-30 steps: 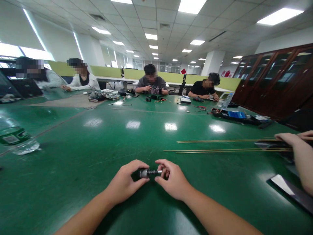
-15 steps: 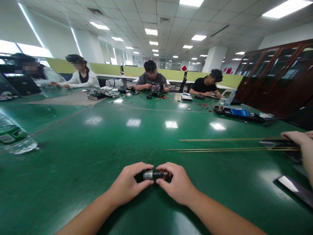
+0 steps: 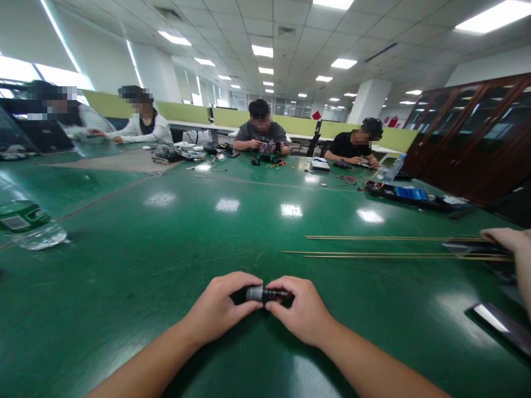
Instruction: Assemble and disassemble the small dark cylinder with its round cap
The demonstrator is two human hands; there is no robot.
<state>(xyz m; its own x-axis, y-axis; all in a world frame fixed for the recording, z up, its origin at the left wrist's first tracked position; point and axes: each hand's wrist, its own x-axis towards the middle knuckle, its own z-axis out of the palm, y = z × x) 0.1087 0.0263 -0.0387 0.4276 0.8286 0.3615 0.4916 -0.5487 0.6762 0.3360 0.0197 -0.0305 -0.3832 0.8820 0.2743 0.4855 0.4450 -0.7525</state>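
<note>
Between my two hands is a small cylindrical metal part (image 3: 254, 293), with a wide silver-grey body and a narrower black, ringed shaft. It lies sideways, close above the green table (image 3: 186, 243) or on it; which one I cannot tell. My left hand (image 3: 222, 304) grips the wide body, thumb on the near side and fingers on the far side, hiding its left end. The thumb and fingers of my right hand (image 3: 301, 309) close around the narrow shaft, partly covering its tip. Both sets of fingertips nearly meet at the middle of the part.
Long thin brass-coloured rods (image 3: 373, 255) lie to the right, beside another person's hand (image 3: 508, 239). A phone (image 3: 498, 326) rests at the right edge. At left lies a water bottle (image 3: 31, 226). Across the table, several people sit among tools, and a black tray (image 3: 415, 196) holds blue items.
The view has shifted slightly. My hands remain on the metal part, and the right fingers now cover more of the shaft's tip.
</note>
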